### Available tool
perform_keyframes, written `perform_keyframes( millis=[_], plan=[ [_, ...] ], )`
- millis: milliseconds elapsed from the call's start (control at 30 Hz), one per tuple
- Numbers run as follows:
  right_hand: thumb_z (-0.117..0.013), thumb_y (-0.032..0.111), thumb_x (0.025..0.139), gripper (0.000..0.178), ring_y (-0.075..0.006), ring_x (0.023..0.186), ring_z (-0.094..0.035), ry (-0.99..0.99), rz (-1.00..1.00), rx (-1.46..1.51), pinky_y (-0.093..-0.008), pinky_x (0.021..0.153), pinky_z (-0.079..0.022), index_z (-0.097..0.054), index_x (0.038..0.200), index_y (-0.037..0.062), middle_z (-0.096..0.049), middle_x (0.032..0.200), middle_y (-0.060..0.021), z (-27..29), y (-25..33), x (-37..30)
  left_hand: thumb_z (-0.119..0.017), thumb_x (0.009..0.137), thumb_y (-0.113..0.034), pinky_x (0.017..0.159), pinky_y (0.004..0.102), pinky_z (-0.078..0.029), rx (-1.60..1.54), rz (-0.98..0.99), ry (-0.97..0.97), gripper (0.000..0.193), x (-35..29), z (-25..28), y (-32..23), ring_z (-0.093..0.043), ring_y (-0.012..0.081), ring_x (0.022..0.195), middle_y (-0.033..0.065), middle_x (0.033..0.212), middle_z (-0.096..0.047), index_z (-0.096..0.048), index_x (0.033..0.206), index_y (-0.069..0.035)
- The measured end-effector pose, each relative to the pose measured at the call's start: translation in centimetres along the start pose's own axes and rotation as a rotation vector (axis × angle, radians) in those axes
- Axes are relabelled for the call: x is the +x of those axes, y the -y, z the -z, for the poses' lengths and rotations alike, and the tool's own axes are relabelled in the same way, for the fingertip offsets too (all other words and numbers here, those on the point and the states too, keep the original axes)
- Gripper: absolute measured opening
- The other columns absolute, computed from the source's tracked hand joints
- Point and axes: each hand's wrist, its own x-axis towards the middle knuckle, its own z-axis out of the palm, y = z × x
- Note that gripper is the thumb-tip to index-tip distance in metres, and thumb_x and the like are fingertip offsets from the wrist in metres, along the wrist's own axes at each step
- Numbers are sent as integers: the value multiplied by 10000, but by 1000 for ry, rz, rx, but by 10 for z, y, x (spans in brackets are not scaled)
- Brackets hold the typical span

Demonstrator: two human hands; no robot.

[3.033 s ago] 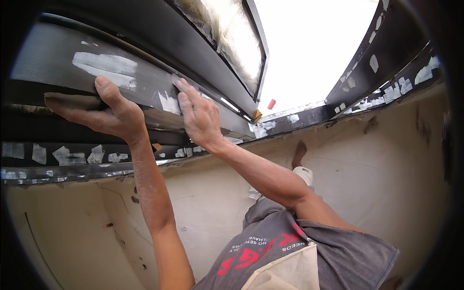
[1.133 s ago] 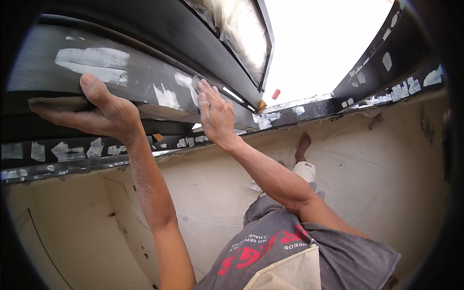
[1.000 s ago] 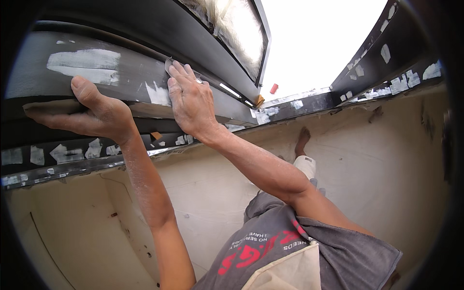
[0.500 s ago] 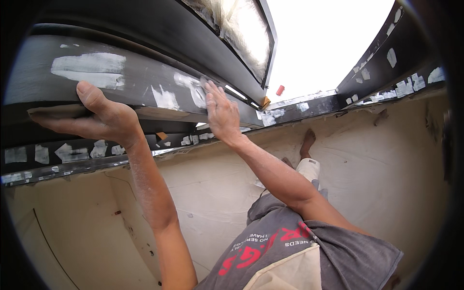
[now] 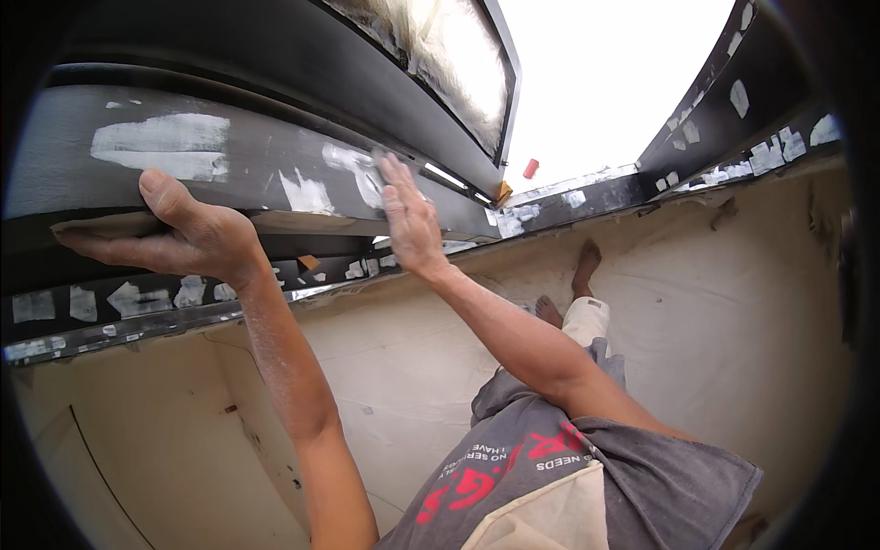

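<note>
A long dark panel (image 5: 257,156) with white filler patches (image 5: 160,147) runs across the upper left. My left hand (image 5: 197,243) grips its lower edge, thumb on the front face and fingers underneath along a tan strip. My right hand (image 5: 412,229) lies flat against the panel's face further right, fingers stretched over a white patch. Whether a sheet sits under that palm I cannot tell. Both forearms are dusted with white powder.
A glazed dark frame (image 5: 431,55) hangs above the panel. Below runs a dark ledge (image 5: 137,302) dotted with white patches, continuing to an angled dark frame (image 5: 733,101) at the right. A cream sheet (image 5: 733,302) covers the floor, where my bare feet (image 5: 587,266) stand. A small orange block (image 5: 310,262) sits under the panel.
My right hand has slid back and forth along the panel's face, left one second ago and right again since. My left hand has kept its grip on the lower edge.
</note>
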Motion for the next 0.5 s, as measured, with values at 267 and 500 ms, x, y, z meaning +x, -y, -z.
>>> perform_keyframes(
  millis=[267,500],
  plan=[
    [-329,392,1094,527,-365,1500,-303,53,199,-10,-478,1206,-242,-421,1538,123,-365,1612,-139,-5,45,11,-533,935,-321,1024,459,-542,20,5,-16,877,-5,0,3,-466,405,1334,325,1442,-304,-59,1567,60],
    [-338,361,1086,503,-366,1476,-351,2,-268,-90,-503,1176,-272,-495,1486,100,-417,1582,-129,21,-66,3,-539,925,-307,1000,449,-560,-49,-30,-29,872,1,-7,-3,-482,405,1318,313,1427,-326,-74,1566,58]
  ],
)
